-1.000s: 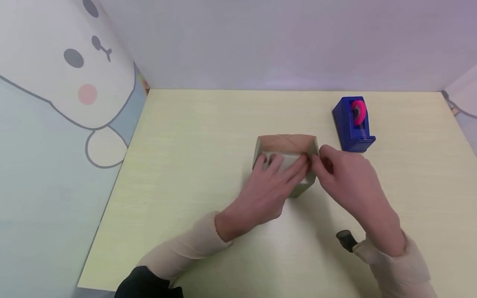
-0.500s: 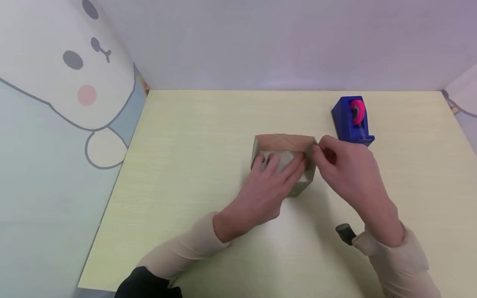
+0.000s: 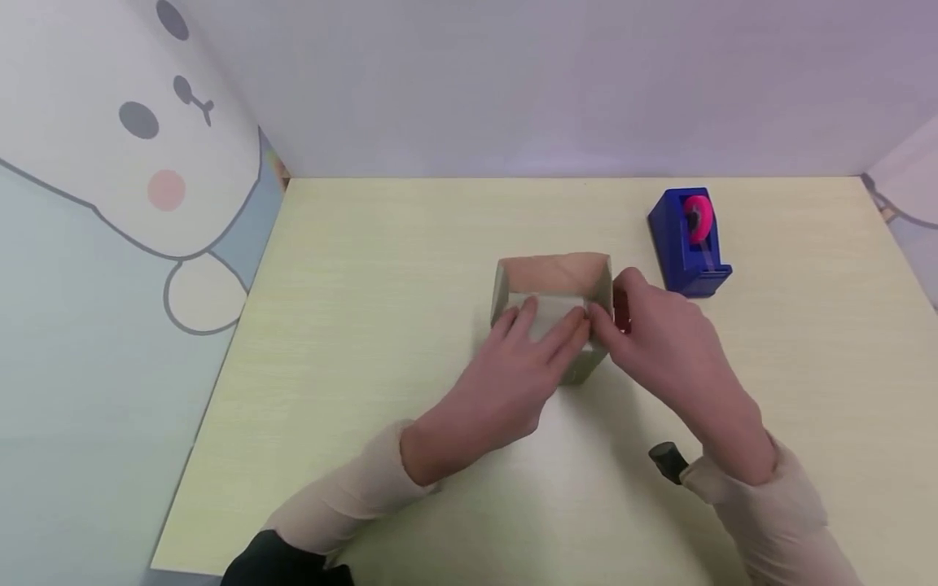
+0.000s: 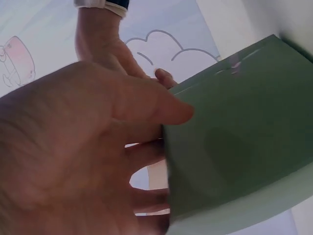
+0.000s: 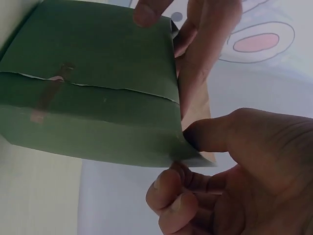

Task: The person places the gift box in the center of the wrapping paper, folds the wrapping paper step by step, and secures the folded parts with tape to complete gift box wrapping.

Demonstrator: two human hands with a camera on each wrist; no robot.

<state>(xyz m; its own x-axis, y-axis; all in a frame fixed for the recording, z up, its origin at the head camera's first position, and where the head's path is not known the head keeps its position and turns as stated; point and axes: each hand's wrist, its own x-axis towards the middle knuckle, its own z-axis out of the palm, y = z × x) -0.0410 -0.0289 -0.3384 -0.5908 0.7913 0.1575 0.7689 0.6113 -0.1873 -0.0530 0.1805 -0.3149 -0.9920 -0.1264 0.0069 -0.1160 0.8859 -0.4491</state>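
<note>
An open-topped paper box (image 3: 557, 275), brown inside on its far wall and green outside, stands upright on the table. My left hand (image 3: 491, 387) grips its near wall, with the fingers inside and the thumb on the green outer face (image 4: 239, 122) in the left wrist view. At the right side, my right hand (image 3: 670, 342) pinches the upper rim of the box between thumb and fingers. In the right wrist view, a strip of pinkish tape (image 5: 46, 100) crosses a seam on the green outside. My left fingers hide part of the interior.
A blue tape dispenser (image 3: 685, 244) with a pink roll stands behind my right hand. A pale wall rises at the back edge of the table (image 3: 366, 268). A dark object (image 3: 668, 462) sticks out by my right cuff.
My right fingers have moved along the rim, first away from me, then back toward me and left. The box has shifted slightly away, and my left fingers lie straighter inside it.
</note>
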